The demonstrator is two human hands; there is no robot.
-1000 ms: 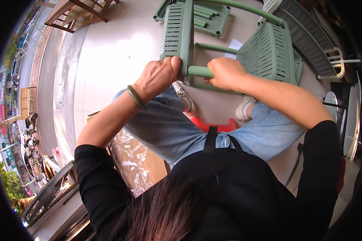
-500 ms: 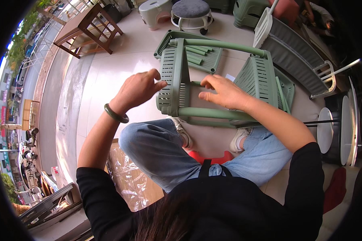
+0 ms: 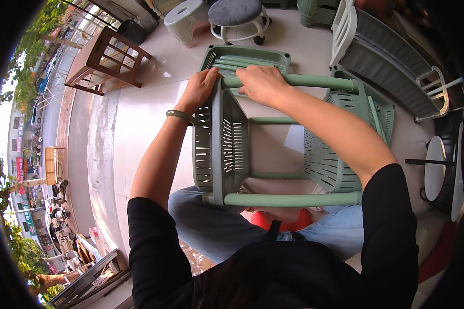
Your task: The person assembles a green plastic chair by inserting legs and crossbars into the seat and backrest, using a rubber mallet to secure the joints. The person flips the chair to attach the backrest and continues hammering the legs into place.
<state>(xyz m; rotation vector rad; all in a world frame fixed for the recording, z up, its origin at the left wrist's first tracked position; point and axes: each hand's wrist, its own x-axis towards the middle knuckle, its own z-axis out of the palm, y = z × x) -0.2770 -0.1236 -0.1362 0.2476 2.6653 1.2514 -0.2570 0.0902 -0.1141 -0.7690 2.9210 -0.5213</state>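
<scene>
In front of me a green plastic shelf rack lies on its side. Its left slatted basket [image 3: 233, 141] and its right slatted basket [image 3: 331, 141] are joined by light green tubes. My right hand [image 3: 263, 85] is wrapped round the far tube [image 3: 319, 81], close to its left end. Beside it, my left hand [image 3: 200, 88] grips the far corner of the left basket, its fingers partly hidden. The near tube [image 3: 294, 200] runs across just above my legs.
Behind the rack, another green basket [image 3: 252, 50] holds several loose tubes. Farther back stand a white stool [image 3: 184, 23], a grey round stool [image 3: 236, 13] and a brown wooden table [image 3: 105, 62]. A folded grey lounger [image 3: 386, 51] is at the right. A red stool edge [image 3: 281, 220] shows between my legs.
Both hands, earlier raised with fingers apart, have moved onto the rack's far left corner and far tube. The rack appears nearer to me, its near tube now over my legs.
</scene>
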